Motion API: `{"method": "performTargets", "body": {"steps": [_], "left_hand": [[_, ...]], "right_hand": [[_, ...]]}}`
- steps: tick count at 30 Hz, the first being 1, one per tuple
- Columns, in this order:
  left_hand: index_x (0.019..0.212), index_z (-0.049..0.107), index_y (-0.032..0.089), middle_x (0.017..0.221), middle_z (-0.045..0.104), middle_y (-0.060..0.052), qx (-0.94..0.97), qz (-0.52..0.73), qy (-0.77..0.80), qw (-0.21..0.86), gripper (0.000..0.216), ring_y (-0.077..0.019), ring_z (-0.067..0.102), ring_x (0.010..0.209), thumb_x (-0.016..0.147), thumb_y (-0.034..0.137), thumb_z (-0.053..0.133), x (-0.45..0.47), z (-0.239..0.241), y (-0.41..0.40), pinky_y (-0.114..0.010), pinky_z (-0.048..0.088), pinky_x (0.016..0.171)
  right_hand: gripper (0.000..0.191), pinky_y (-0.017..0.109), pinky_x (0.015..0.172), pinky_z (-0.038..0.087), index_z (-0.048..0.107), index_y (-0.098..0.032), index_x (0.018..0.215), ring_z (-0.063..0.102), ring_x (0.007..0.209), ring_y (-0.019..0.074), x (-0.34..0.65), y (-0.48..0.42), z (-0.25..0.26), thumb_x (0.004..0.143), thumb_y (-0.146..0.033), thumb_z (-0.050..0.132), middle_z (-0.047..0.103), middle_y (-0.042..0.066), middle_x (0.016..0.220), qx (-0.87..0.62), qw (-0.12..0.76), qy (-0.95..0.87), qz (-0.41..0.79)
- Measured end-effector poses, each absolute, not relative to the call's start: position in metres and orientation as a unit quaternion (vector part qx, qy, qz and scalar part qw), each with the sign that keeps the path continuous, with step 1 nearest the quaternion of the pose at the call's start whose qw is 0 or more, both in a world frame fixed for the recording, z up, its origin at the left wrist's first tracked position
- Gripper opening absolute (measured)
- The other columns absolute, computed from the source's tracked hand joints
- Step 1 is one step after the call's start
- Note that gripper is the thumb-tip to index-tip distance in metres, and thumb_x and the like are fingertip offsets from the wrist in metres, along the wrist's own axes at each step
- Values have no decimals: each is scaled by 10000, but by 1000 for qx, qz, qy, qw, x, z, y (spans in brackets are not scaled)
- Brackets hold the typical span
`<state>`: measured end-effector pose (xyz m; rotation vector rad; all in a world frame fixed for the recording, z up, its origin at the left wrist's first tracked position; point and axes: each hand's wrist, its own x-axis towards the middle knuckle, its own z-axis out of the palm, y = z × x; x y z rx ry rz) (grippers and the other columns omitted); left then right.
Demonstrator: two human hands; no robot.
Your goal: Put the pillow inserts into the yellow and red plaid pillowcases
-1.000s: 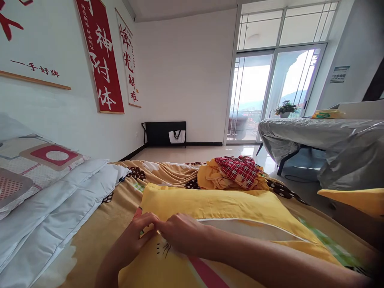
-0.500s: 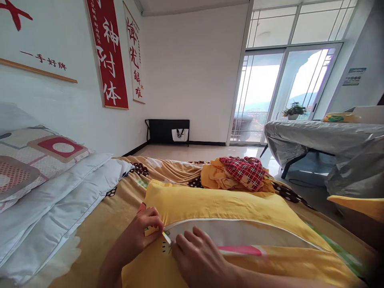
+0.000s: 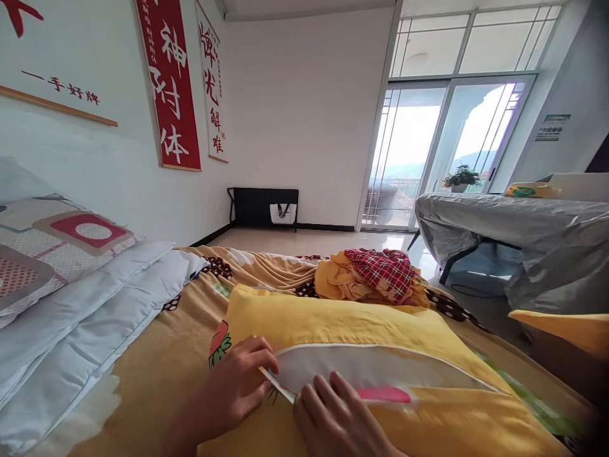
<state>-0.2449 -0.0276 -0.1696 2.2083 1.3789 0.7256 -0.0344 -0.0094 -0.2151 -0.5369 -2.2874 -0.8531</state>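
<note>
We see a soft yellow pillowcase (image 3: 342,324), smooth cotton-like cloth with a strawberry print at its near-left corner, lying plump and rectangular on the tan patterned blanket (image 3: 166,355) of the bed. Its long opening gapes in a curved slit edged with white piping, showing the white pillow (image 3: 361,368) inside. Compared with half a second ago, the slit gapes a little wider and our left hand (image 3: 238,387) sits further along the edge. That hand's fingers pinch the piped hem at the slit's left end. Our right hand (image 3: 333,419) lies just right of it, fingers spread flat on the cloth, gripping nothing. Beyond the pillowcase lies a crumpled heap of yellow and red-checked fabric (image 3: 375,273).
</note>
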Motion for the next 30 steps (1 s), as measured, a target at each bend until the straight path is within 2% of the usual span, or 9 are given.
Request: {"method": "performTargets", "body": {"steps": [2, 6, 13, 16, 19, 22, 25, 30], "left_hand": [[910, 610, 212, 1021, 595, -42, 807, 260, 476, 233, 157, -175, 545, 998, 854, 197, 463, -235, -170, -27, -269, 399, 904], [784, 610, 194, 866, 613, -37, 790, 264, 497, 243, 282, -168, 555, 848, 933, 314, 403, -218, -177, -18, -267, 397, 796], [840, 698, 212, 880, 581, -19, 763, 279, 508, 285, 226, -131, 534, 773, 882, 350, 524, -219, -181, -13, -220, 382, 703], [854, 671, 210, 935, 557, -16, 772, 269, 492, 300, 191, -119, 525, 780, 879, 321, 518, -221, -179, -14, -214, 383, 718], [793, 579, 190, 932, 529, -12, 782, 255, 484, 300, 162, -116, 501, 753, 882, 290, 489, -219, -178, -14, -219, 384, 707], [812, 502, 196, 972, 512, -20, 794, 261, 480, 267, 115, -144, 500, 861, 890, 262, 450, -218, -179, -13, -239, 387, 800], [834, 477, 203, 978, 505, -24, 798, 277, 474, 250, 87, -165, 478, 944, 893, 243, 428, -220, -182, -12, -260, 367, 865], [759, 469, 194, 843, 465, -1, 760, 343, 433, 341, 177, -134, 423, 740, 885, 318, 467, -222, -186, -9, -241, 347, 667]], "right_hand": [[145, 329, 609, 330, 496, -201, 709, 510, 569, 163, -21, -10, -206, 826, -119, 522, 543, -1, 616, -216, 292, -876, -317], [145, 337, 616, 343, 481, -215, 719, 513, 533, 164, 0, -12, -197, 834, -166, 555, 547, -10, 591, -228, 240, -877, -348], [57, 331, 595, 365, 584, -189, 880, 561, 568, 171, 15, -17, -184, 884, -152, 540, 625, 19, 647, -207, 238, -838, -444], [88, 339, 611, 383, 599, -170, 900, 569, 574, 168, 19, -13, -177, 918, -204, 521, 644, 33, 675, -189, 255, -831, -457], [197, 356, 649, 399, 615, -152, 882, 569, 599, 178, 23, -4, -175, 942, -197, 433, 646, 59, 681, -181, 278, -831, -447], [314, 359, 670, 404, 629, -143, 855, 539, 600, 177, 28, 6, -175, 934, -124, 326, 615, 62, 638, -162, 285, -842, -429], [309, 347, 640, 398, 631, -146, 851, 507, 578, 164, 36, 10, -176, 935, -118, 334, 602, 56, 637, -129, 268, -867, -401], [194, 322, 713, 454, 625, -173, 957, 585, 642, 145, 49, -5, -182, 901, -80, 464, 663, 21, 733, -151, 250, -884, -365]]}}
